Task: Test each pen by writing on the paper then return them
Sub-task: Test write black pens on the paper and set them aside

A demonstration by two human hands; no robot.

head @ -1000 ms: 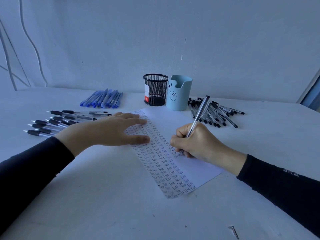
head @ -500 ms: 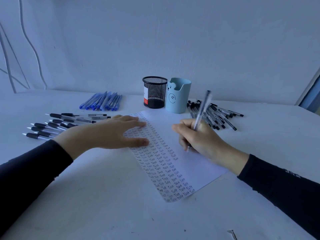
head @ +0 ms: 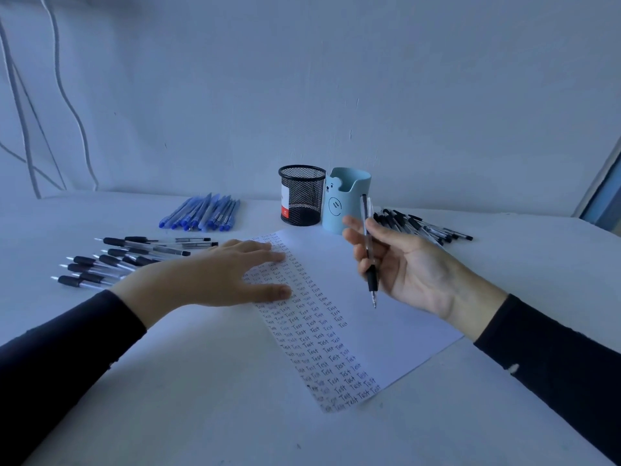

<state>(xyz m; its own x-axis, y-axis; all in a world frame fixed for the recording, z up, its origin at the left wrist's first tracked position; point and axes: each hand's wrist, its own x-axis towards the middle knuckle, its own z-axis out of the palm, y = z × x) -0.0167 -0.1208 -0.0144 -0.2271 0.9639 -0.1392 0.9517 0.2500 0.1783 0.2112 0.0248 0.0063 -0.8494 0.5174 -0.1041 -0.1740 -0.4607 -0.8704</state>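
A white sheet of paper (head: 386,317) lies in the middle of the table, its left part filled with rows of the word "Test". My left hand (head: 215,277) rests flat on the paper's left edge with straight fingers. My right hand (head: 400,264) is lifted above the paper, palm turned up, and holds a clear pen with a black grip (head: 368,250) between thumb and fingers. The pen stands nearly upright, its tip pointing down, clear of the sheet.
Black-grip pens (head: 127,257) lie in rows at the left, blue pens (head: 205,213) behind them. A black mesh cup (head: 301,195) and a light blue bear holder (head: 346,196) stand at the back. More black pens (head: 423,227) are piled at the right.
My right hand has stopped writing, lifted off the paper and turned palm up, raising the pen to upright. My left hand has stayed on the sheet.
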